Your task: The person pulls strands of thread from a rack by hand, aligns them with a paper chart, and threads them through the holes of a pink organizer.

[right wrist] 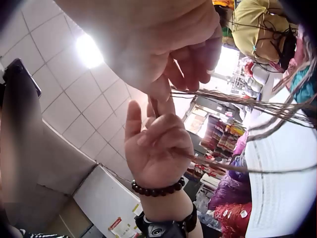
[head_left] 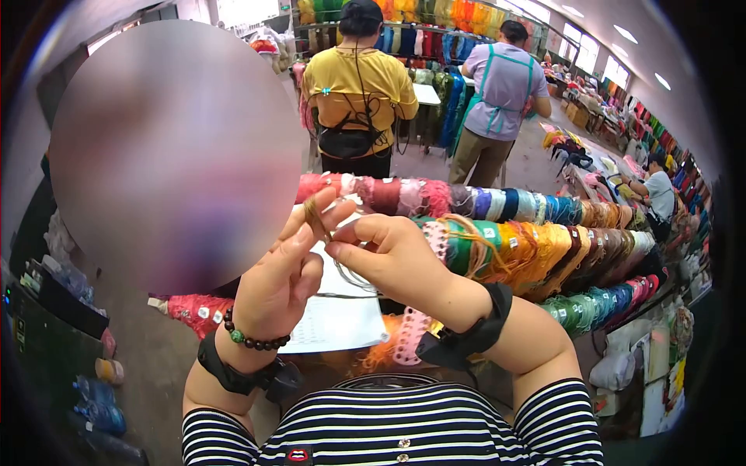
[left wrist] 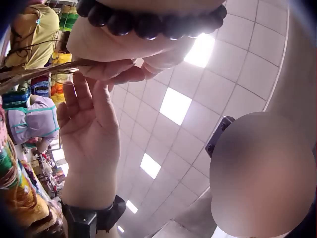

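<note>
Brown thread (head_left: 314,217) is looped round the raised fingers of the left hand (head_left: 280,272), and some fingers curl over a strand at the palm. Close beside it, the right hand (head_left: 404,256) pinches the thread between thumb and forefinger. In the right wrist view, thin strands (right wrist: 237,101) trail sideways from the right hand's fingertips, and another strand (right wrist: 223,167) leaves the left hand (right wrist: 161,148). The left wrist view shows the right hand (left wrist: 89,144) with its palm visible, below the left hand (left wrist: 129,54); its fingertips are partly hidden there.
Below the hands lies a printed white sheet (head_left: 334,322). Rows of coloured thread skeins (head_left: 544,252) on bars stretch to the right, with a pink punched strip (head_left: 412,335) nearby. Two people (head_left: 357,85) stand beyond, backs turned; another is at the far right. Bottles (head_left: 101,404) stand lower left.
</note>
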`<state>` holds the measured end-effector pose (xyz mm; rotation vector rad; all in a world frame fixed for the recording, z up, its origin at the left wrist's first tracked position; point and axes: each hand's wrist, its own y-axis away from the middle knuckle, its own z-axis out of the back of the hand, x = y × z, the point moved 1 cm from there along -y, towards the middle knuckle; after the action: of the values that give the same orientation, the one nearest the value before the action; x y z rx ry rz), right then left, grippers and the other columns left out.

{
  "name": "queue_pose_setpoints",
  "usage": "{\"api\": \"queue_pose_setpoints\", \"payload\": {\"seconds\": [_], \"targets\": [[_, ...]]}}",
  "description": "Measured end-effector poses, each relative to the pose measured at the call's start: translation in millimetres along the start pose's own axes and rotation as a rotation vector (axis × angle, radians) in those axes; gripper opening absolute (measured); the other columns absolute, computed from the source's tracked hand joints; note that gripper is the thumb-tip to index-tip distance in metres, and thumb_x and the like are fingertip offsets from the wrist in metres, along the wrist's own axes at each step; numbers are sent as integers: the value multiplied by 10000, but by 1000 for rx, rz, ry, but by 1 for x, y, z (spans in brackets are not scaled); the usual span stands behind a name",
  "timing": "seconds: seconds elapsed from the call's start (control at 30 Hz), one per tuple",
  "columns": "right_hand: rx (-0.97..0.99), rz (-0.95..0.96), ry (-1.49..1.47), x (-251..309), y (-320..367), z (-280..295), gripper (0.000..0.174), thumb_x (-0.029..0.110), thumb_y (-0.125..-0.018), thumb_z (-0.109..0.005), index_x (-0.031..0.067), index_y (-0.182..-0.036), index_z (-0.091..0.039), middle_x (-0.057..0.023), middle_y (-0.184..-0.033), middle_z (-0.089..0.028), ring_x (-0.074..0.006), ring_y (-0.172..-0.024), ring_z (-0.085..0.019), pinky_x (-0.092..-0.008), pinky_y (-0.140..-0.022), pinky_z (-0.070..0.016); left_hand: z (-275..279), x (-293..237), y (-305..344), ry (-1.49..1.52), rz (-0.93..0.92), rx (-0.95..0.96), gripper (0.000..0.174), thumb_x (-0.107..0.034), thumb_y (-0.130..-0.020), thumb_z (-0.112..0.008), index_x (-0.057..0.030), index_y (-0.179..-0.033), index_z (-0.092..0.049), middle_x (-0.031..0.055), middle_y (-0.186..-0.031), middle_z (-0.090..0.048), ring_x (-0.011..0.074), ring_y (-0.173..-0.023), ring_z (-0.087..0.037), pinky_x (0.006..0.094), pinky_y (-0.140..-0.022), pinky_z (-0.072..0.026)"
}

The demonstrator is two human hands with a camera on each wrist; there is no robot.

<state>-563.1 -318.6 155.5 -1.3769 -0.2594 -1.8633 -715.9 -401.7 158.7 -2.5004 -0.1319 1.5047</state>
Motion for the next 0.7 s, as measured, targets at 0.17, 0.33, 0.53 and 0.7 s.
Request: {"api": "queue_pose_setpoints", "payload": {"seconds": [0.17, 0.33, 0.53, 0.7], "targets": [[160, -26, -160, 26, 0, -58, 164, 140, -917, -596, -19, -911, -637, -23, -830, -642, -70, -771, -562, -241, -704, -466, 48, -39, 26, 134, -36, -126, 402, -179, -985, -442, -72, -1373, -426, 86, -1355, -537, -8, -456, -303, 150, -401, -239], [297, 85, -204, 57, 0, -99, 161, 145, -891, -605, -15, -880, -625, -44, -730, -614, -92, -693, -544, -271, -636, -455, 64, -88, 60, -48, -200, -206, 382, -185, -983, -455, -45, -1338, -455, 107, -1322, -560, -9, -445, -293, 160, -396, -219], [380, 260, -386, 118, -32, -115, 219, 186, -843, -607, -26, -824, -659, -67, -649, -620, -99, -610, -546, -271, -589, -454, 36, -181, 100, -315, -495, -350, 381, -180, -1000, -420, -12, -1342, -423, 68, -1343, -500, -12, -493, -312, 148, -416, -241], [414, 420, -203, 170, -33, -118, 249, 209, -789, -600, -26, -780, -684, -103, -653, -655, -147, -593, -616, -277, -586, -494, 21, -216, 138, -451, -584, -463, 326, -183, -996, -442, -32, -1283, -474, 44, -1239, -560, -3, -553, -401, 146, -430, -297]]}}
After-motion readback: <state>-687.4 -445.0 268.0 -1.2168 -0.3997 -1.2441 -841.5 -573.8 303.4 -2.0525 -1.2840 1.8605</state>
